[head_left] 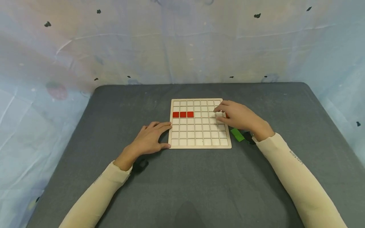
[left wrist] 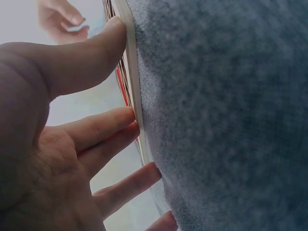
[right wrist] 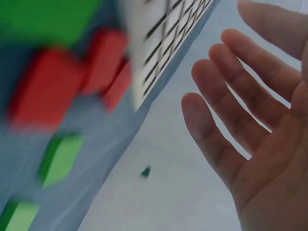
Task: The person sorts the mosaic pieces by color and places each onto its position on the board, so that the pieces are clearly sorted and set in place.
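Observation:
A pale wooden grid board [head_left: 199, 135] lies on the table, with three red tiles [head_left: 183, 114] side by side at the left end of its third row. My left hand [head_left: 151, 139] rests at the board's left edge; in the left wrist view the thumb and straight fingertips [left wrist: 126, 115] touch the rim. Over the right side of the board hovers my right hand [head_left: 239, 115], its fingers loosely extended. The right wrist view shows nothing between these fingers [right wrist: 216, 86]. Beyond the board's right edge lie red blocks [right wrist: 48, 94] and green blocks [right wrist: 62, 159], partly hidden by the right hand in the head view.
One green block [head_left: 237, 135] shows right of the board, close to the right wrist. A dark grey cloth covers the table [head_left: 182, 180]. Behind and at both sides hangs a pale patterned curtain [head_left: 182, 47].

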Demonstrator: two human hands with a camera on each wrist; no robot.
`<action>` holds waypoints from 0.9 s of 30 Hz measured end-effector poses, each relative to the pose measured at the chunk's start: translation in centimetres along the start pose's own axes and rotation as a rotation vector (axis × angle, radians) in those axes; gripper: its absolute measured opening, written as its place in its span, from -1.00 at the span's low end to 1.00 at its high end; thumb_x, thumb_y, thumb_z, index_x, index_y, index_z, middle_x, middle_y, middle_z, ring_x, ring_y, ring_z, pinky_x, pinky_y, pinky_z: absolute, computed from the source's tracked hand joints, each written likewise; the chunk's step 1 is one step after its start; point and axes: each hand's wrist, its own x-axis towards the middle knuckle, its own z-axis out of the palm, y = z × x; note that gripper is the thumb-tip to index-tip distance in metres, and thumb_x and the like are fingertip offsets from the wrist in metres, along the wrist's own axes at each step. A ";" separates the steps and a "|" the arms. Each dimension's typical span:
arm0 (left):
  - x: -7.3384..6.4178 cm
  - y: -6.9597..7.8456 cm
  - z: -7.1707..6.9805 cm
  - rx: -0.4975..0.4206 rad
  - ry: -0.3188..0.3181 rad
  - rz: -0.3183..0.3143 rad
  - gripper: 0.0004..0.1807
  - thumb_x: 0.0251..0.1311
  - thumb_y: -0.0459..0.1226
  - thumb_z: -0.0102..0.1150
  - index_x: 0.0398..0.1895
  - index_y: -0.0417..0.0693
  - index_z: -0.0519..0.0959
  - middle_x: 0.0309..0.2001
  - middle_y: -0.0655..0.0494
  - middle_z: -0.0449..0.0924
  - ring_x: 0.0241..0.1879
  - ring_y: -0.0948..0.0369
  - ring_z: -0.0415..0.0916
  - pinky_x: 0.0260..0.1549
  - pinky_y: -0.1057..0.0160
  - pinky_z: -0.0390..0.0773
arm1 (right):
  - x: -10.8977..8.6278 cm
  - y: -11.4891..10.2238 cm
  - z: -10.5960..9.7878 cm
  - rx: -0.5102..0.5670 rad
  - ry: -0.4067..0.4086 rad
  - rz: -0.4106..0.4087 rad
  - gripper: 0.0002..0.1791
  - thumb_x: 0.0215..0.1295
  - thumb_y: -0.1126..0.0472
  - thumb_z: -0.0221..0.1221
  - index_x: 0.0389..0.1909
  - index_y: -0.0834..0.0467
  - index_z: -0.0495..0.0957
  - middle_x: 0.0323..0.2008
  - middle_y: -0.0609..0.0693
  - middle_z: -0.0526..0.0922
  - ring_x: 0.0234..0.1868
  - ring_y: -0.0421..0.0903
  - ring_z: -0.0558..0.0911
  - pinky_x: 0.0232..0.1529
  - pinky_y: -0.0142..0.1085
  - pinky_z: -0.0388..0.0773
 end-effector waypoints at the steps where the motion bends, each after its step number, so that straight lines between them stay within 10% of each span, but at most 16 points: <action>1: 0.0 0.0 0.0 0.001 -0.001 -0.001 -0.11 0.16 0.10 0.36 0.54 0.20 0.22 0.55 0.22 0.14 0.48 -0.04 0.14 0.30 -0.28 0.22 | -0.6 0.4 0.0 -0.014 0.005 0.001 -0.62 0.40 0.06 0.23 0.16 0.10 0.60 0.10 0.04 0.58 -0.13 -0.05 0.62 -0.11 -0.11 0.59; 13: 0.1 0.4 0.0 -0.002 -0.020 -0.016 -0.12 0.18 0.10 0.34 0.54 0.20 0.21 0.55 0.22 0.13 0.50 -0.03 0.11 0.34 -0.27 0.19 | -6.7 4.2 0.7 -0.069 0.045 0.032 -0.67 0.35 0.10 0.28 0.09 0.09 0.63 -0.01 0.04 0.62 -0.06 0.00 0.63 -0.10 -0.04 0.61; 27: -0.3 0.6 0.1 -0.006 -0.024 -0.012 -0.11 0.16 0.11 0.36 0.54 0.23 0.21 0.55 0.23 0.14 0.48 -0.01 0.13 0.30 -0.24 0.24 | -8.5 4.5 2.4 -0.108 0.094 0.027 -0.64 0.34 0.14 0.28 0.12 0.13 0.61 0.03 0.07 0.64 0.00 0.05 0.65 -0.05 0.02 0.61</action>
